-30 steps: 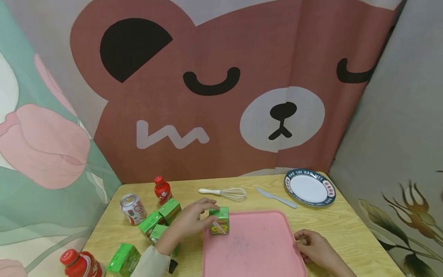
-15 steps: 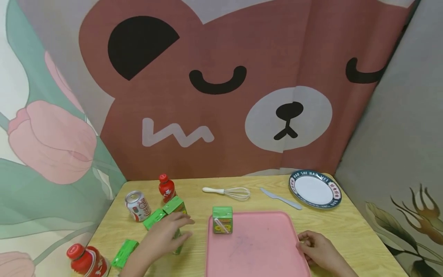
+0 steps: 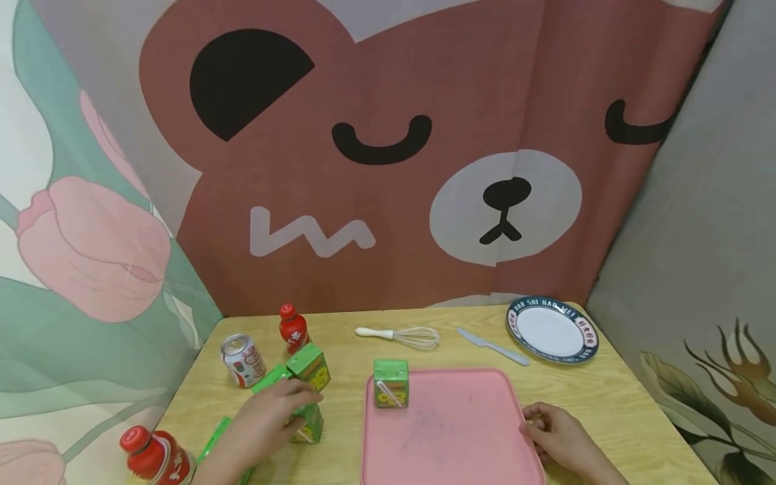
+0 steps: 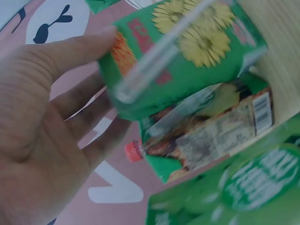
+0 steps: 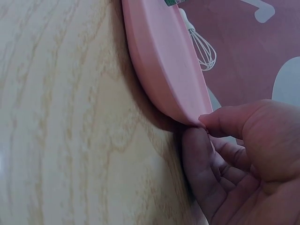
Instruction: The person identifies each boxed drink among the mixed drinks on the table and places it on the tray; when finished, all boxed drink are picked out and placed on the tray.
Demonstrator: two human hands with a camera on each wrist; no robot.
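Note:
My left hand [image 3: 263,417] has its thumb and fingers around the top end of a small green juice box [image 3: 311,426] with yellow flowers and a straw on its side. In the left wrist view, the thumb lies at one edge of that juice box [image 4: 187,51], and the other fingers reach behind it. Another green juice box [image 3: 391,385] stands at the back left corner of the pink tray [image 3: 461,431]. With thumb and forefinger, my right hand [image 3: 560,434] pinches the tray's right rim, seen close in the right wrist view.
Other green juice boxes [image 3: 310,366] stand around my left hand, with a soda can [image 3: 242,362] and a red bottle [image 3: 294,330] behind them. A larger red bottle [image 3: 156,457] is front left. Behind the tray lie a whisk [image 3: 400,336], a knife [image 3: 492,346] and a plate [image 3: 552,330].
My left hand let go of the juice box on the tray, moved left to the group of boxes, and took hold of another one. The right hand stayed at the tray rim.

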